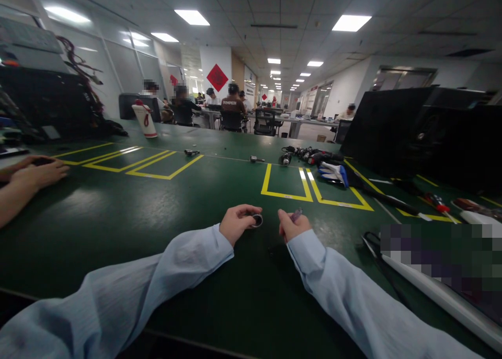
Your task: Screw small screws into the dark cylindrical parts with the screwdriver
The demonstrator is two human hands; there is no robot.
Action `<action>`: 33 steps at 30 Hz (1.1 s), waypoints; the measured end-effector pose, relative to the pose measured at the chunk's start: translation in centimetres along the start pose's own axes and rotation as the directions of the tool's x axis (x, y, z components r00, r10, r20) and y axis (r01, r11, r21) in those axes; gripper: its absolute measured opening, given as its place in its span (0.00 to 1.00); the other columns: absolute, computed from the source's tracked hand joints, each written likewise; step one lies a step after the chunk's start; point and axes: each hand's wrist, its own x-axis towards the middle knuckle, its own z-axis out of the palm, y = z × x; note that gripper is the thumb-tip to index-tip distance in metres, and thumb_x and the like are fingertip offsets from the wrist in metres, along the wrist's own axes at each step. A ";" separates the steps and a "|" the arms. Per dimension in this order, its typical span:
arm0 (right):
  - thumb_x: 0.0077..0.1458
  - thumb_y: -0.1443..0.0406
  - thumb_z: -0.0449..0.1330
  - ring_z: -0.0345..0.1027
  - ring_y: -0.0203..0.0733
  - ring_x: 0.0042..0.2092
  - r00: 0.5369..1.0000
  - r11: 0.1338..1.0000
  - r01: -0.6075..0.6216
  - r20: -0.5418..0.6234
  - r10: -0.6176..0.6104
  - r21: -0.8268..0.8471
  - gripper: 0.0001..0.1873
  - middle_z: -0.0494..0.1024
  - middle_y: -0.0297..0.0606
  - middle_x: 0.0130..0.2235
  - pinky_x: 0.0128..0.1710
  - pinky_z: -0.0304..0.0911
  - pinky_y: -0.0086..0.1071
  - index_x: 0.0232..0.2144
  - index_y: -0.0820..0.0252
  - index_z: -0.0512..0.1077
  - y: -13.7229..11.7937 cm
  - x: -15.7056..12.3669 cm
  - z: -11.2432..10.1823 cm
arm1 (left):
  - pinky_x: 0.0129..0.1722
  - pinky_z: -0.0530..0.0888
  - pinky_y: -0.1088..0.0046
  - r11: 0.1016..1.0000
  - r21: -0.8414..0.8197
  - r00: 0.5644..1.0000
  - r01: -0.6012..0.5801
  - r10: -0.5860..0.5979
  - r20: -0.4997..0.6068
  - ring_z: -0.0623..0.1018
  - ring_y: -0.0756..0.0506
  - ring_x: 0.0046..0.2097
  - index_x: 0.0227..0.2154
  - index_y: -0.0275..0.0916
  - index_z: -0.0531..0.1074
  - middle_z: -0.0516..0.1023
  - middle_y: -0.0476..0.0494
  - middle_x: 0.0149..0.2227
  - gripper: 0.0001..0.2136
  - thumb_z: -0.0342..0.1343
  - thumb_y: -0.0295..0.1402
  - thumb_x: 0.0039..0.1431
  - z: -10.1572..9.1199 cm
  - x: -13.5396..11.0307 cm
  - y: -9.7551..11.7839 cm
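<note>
The left hand (236,224) is closed around a dark-centred ring (258,221), which sits at its fingertips on the side toward the right hand (291,227). That hand, well clear of the left, grips a small purplish piece (297,214), poking out beyond its fingers; details blur. Both are over the desk (235,280).

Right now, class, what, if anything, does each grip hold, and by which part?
The left grip holds a ring-shaped part by the left side of its rim. The right grip holds a small purplish-grey piece; where exactly is hidden.
</note>
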 end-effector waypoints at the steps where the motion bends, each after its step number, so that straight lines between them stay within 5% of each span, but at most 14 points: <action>1: 0.46 0.54 0.50 0.48 0.29 0.09 0.998 0.998 0.061 0.007 -0.061 -0.006 0.25 0.53 0.27 0.05 0.10 0.43 0.26 0.04 0.56 0.57 -0.1 -0.4 0.1 | 0.39 0.74 0.65 1.000 -0.004 1.000 -0.001 0.001 -0.001 0.76 0.44 0.38 0.26 0.33 0.74 0.76 0.41 0.37 0.10 0.58 0.22 0.35 0.0 0.0 0.0; 4: 0.46 0.52 0.51 0.48 0.29 0.10 0.991 0.990 0.128 0.019 -0.130 0.059 0.25 0.53 0.26 0.06 0.10 0.42 0.25 0.05 0.57 0.57 -0.3 -1.3 0.3 | 0.39 0.73 0.65 1.000 -0.015 1.000 0.003 -0.003 -0.005 0.76 0.45 0.36 0.28 0.33 0.74 0.77 0.42 0.36 0.12 0.58 0.22 0.35 0.1 -0.1 0.1; 8: 0.45 0.49 0.52 0.48 0.29 0.09 0.998 0.966 0.031 0.041 -0.043 0.258 0.26 0.55 0.27 0.06 0.10 0.42 0.25 0.07 0.58 0.58 -0.4 -1.4 -0.1 | 0.38 0.74 0.67 0.999 -0.047 1.000 0.001 -0.002 -0.016 0.76 0.46 0.36 0.30 0.33 0.74 0.77 0.43 0.34 0.13 0.57 0.21 0.35 0.2 -0.3 0.2; 12: 0.47 0.50 0.53 0.55 0.30 0.13 0.983 0.920 0.161 0.028 -0.183 0.357 0.23 0.62 0.29 0.09 0.14 0.52 0.26 0.11 0.59 0.63 -0.4 -1.2 -0.8 | 0.38 0.74 0.67 0.999 -0.049 1.000 -0.007 0.006 -0.014 0.76 0.45 0.36 0.31 0.34 0.74 0.77 0.43 0.34 0.14 0.56 0.21 0.36 0.0 -0.3 0.2; 20: 0.52 0.61 0.51 0.63 0.34 0.23 0.860 0.859 0.501 0.051 -0.507 0.102 0.17 0.70 0.34 0.18 0.26 0.59 0.29 0.16 0.59 0.68 -0.3 -1.9 -0.6 | 0.38 0.74 0.66 1.000 -0.006 1.000 -0.026 0.026 0.018 0.76 0.46 0.34 0.32 0.34 0.74 0.77 0.43 0.33 0.14 0.58 0.23 0.37 -0.2 -0.2 0.1; 29: 0.54 0.63 0.49 0.61 0.35 0.24 0.677 0.673 0.736 0.123 -0.726 -0.079 0.15 0.68 0.35 0.19 0.26 0.56 0.30 0.18 0.59 0.67 0.5 -1.8 0.2 | 0.37 0.74 0.68 0.996 0.048 0.997 -0.078 0.078 -0.002 0.77 0.46 0.31 0.30 0.32 0.74 0.78 0.42 0.30 0.13 0.60 0.26 0.37 -0.1 -0.2 0.2; 33: 0.53 0.63 0.49 0.61 0.34 0.23 0.725 0.726 0.687 0.105 -0.681 -0.035 0.16 0.69 0.35 0.19 0.26 0.57 0.30 0.17 0.59 0.67 0.1 -2.0 -0.1 | 0.38 0.73 0.67 0.997 0.038 0.998 -0.070 0.070 0.010 0.77 0.45 0.33 0.31 0.32 0.74 0.78 0.42 0.30 0.13 0.59 0.26 0.37 -0.3 -0.1 0.0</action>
